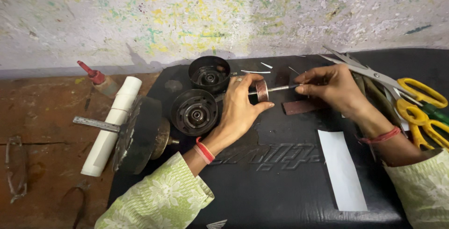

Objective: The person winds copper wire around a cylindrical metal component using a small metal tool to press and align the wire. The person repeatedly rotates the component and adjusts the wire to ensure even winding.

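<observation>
The person is holding a thin grey metal rod that is passing through a small round copper-coloured ring part. The left hand is curling around the ring, with the thumb under it and the fingers over it, pinching it. The right hand is pinching the far end of the rod with pressed-together fingertips.

The rod is lying almost flat, a little above the black mat. Its long line is running from one hand to the other, left to right. The ring is standing on edge around it, with its flat face turned toward the right hand.

It looks like the work is about in the middle. The ring is already sitting on the rod. Two round black metal cups with bearings are lying open just beside the left hand's knuckles, not joined to anything yet. A big black wheel on a shaft is resting farther out past the left wrist. Yellow-handled scissors are lying just behind the right wrist, and a white paper strip is lying below it.
</observation>
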